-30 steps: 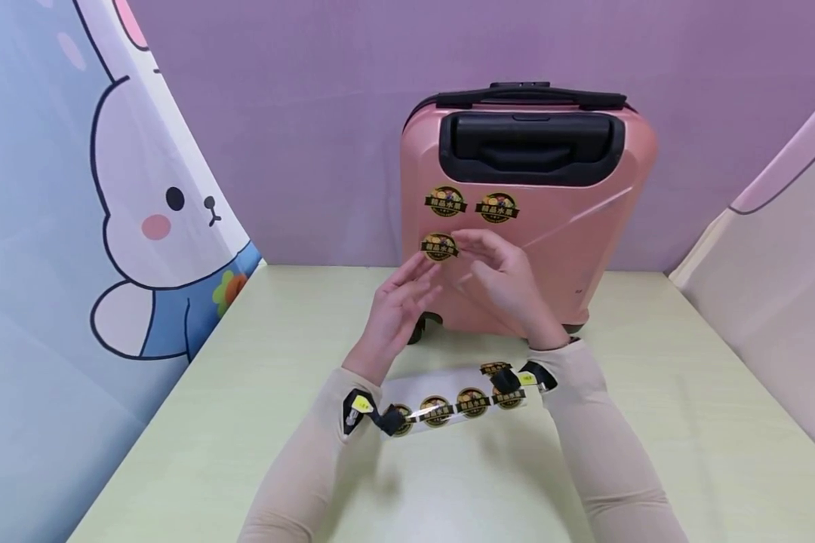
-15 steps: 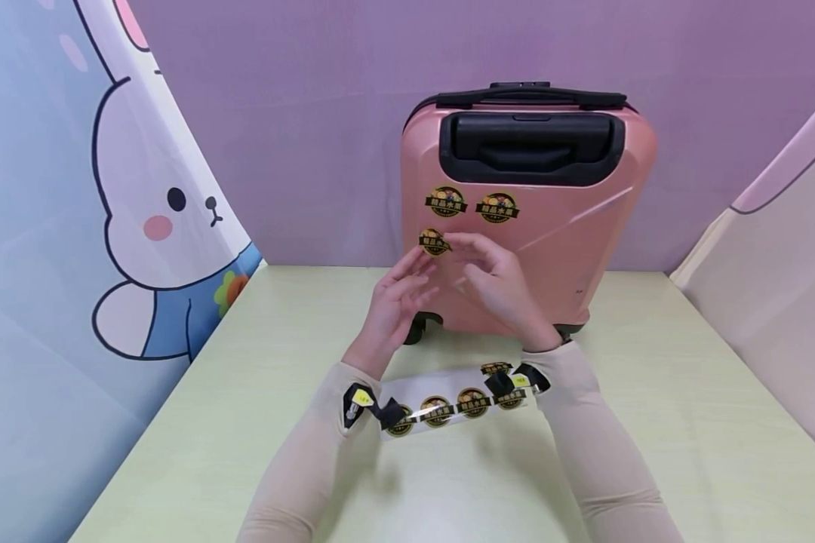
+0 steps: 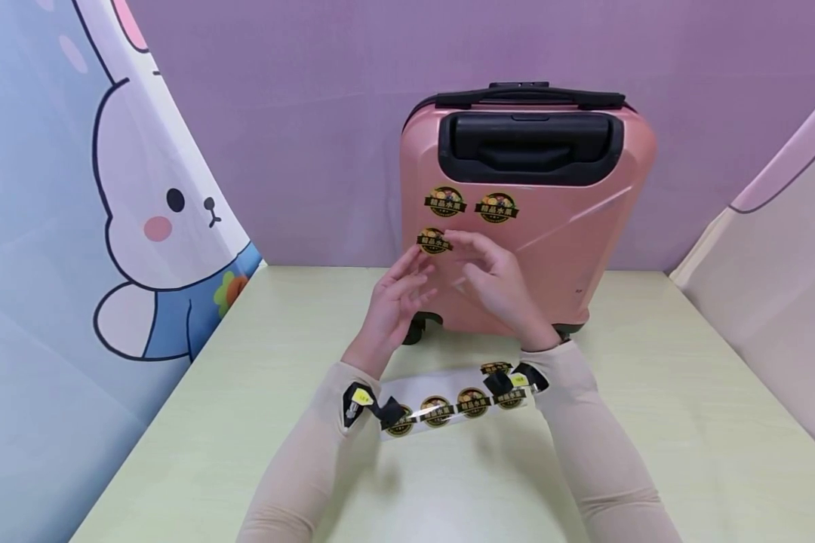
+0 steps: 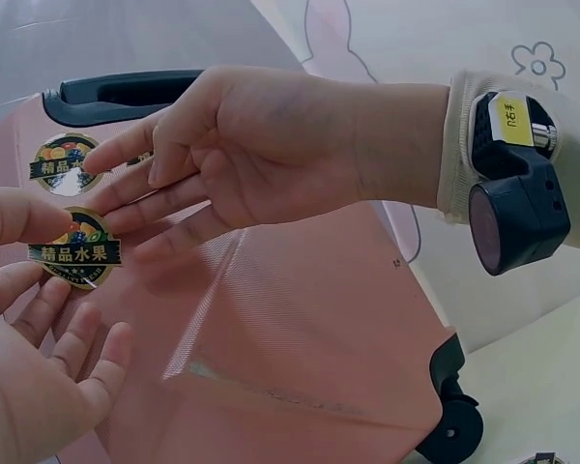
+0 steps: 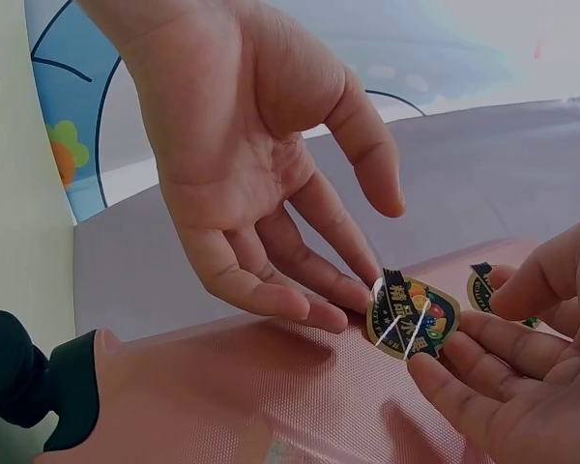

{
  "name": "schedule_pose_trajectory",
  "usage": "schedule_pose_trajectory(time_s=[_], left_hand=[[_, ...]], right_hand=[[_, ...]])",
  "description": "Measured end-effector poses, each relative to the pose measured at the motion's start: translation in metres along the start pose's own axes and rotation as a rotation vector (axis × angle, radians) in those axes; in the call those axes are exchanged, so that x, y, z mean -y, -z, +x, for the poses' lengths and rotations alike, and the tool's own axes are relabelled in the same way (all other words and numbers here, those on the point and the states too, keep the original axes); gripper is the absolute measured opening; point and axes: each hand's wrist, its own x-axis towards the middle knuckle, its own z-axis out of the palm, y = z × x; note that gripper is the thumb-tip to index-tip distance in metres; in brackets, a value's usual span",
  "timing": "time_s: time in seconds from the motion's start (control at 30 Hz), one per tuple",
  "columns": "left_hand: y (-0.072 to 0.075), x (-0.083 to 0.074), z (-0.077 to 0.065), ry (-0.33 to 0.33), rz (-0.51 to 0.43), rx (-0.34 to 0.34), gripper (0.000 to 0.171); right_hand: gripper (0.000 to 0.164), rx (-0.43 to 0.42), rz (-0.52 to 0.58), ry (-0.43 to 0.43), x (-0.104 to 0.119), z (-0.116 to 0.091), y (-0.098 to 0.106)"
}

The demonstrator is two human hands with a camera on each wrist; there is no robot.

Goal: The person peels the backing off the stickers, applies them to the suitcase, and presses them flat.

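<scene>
A round black-and-gold sticker with a dark banner (image 3: 433, 241) lies against the front of the pink suitcase (image 3: 550, 264), below two matching stickers. My left hand (image 3: 390, 305) reaches its left edge with extended fingertips; in the right wrist view the left thumb stands away from the sticker (image 5: 411, 324). From the other side, my right hand (image 3: 499, 279) touches the right edge with its fingertips, the fingers long and loosely bent, the thumb apart. In the left wrist view both hands' fingers frame the sticker (image 4: 75, 253), and the left thumb overlaps its upper edge.
On the pale table (image 3: 258, 452) a backing sheet (image 3: 424, 385) with several more stickers lies below the forearms. The suitcase stands upright before a purple backdrop (image 3: 299, 136), its black handle recess (image 3: 533, 147) at the top. A rabbit-print curtain (image 3: 156, 173) hangs at the left.
The sticker has shifted slightly up and left with both hands, most of it in the first half second. It looked tilted half a second ago and now faces forward more evenly.
</scene>
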Motion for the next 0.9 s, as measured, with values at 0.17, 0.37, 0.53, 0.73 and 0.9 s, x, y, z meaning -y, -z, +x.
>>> schedule_pose_trajectory(time_s=[0.17,0.37,0.53,0.73,0.9], left_hand=[[0.0002,-0.0007,-0.0003,0.0,0.0,0.006,0.06],[0.0012,-0.0022,-0.0017,-0.001,0.002,0.013,0.06],[0.0017,-0.0037,-0.0023,-0.005,0.007,0.026,0.06],[0.0028,-0.004,-0.0016,-0.007,0.007,0.031,0.061],[0.0032,-0.0042,-0.0015,-0.01,0.01,0.037,0.061]], right_hand=[[0.046,0.002,0.004,-0.005,-0.0003,-0.001,0.0],[0.045,-0.001,-0.006,0.009,-0.0011,-0.0014,0.0],[0.049,-0.01,-0.051,0.016,-0.0018,-0.0015,0.0],[0.054,-0.01,-0.119,0.02,-0.0033,-0.0024,0.0013],[0.057,-0.008,-0.146,0.041,-0.0039,-0.0035,0.001]])
